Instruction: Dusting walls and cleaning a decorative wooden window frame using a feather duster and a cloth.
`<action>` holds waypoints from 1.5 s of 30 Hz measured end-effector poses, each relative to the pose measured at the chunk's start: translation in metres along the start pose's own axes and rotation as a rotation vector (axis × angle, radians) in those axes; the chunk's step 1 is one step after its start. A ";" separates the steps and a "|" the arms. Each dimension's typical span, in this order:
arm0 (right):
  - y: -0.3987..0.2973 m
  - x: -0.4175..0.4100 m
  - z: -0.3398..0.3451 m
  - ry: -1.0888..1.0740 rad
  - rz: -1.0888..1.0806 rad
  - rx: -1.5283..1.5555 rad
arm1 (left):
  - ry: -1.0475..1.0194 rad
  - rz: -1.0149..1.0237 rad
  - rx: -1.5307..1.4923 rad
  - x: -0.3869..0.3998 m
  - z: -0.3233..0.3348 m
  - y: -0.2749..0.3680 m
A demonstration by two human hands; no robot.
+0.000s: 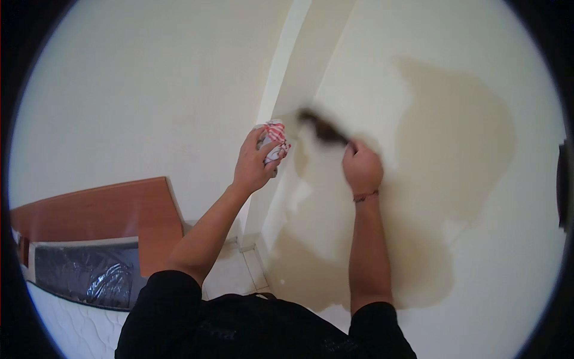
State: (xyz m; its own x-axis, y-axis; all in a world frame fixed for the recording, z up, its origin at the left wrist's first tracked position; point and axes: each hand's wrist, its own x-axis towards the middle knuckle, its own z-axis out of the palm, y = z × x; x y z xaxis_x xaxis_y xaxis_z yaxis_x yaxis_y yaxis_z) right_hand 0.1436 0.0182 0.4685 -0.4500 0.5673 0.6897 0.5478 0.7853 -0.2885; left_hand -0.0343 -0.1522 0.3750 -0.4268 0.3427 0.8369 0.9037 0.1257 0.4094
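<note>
My left hand (255,159) grips a crumpled red-and-white cloth (274,134), held close to the wall corner beside a vertical projecting column (291,76). A dark, motion-blurred tool (323,128), perhaps a brush, extends up and left from my right fist (363,168), which is closed around its handle. The tool's far end is near the column's right edge; whether it touches the wall cannot be told. Behind and around my right arm, the cream wall (475,269) bears large darker, damp-looking patches (453,134). A thin braided bracelet circles my right wrist.
At the lower left stands a reddish-brown wooden headboard (157,211), with a plastic-wrapped dark panel (85,271) and a white quilted mattress (80,323) beside it. Pale floor tiles (231,271) show below the corner. A dark object (563,186) is at the right rim.
</note>
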 end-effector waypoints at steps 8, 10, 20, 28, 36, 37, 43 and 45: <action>-0.039 0.116 -0.111 -0.217 -0.233 -0.365 | 0.041 0.328 0.095 0.116 0.001 0.036; -0.043 0.139 -0.140 0.109 -0.181 -0.311 | 0.067 0.389 0.116 0.145 0.000 0.043; -0.060 0.176 -0.264 0.312 -0.286 -0.354 | -0.080 0.472 0.631 0.228 -0.025 0.090; -0.054 0.179 -0.338 0.436 -0.335 -0.407 | -0.165 0.507 0.518 0.227 -0.017 0.086; -0.070 0.144 -0.380 0.298 -0.477 -0.558 | 0.087 0.705 0.406 0.185 -0.029 0.069; -0.067 0.143 -0.388 0.756 -0.355 -0.574 | 0.071 0.702 0.412 0.185 -0.028 0.077; -0.077 0.182 -0.411 0.173 -0.376 -0.445 | 0.043 0.696 0.490 0.194 -0.032 0.088; -0.079 0.200 -0.422 0.679 -0.252 -0.258 | 0.096 0.747 0.409 0.198 -0.034 0.092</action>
State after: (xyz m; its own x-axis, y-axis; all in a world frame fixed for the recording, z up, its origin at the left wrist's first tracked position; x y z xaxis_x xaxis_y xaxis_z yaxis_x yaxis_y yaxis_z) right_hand 0.3081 -0.0351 0.9094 -0.0971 0.0361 0.9946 0.6710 0.7404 0.0386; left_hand -0.0373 -0.1046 0.5909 0.3012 0.3914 0.8695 0.8827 0.2306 -0.4096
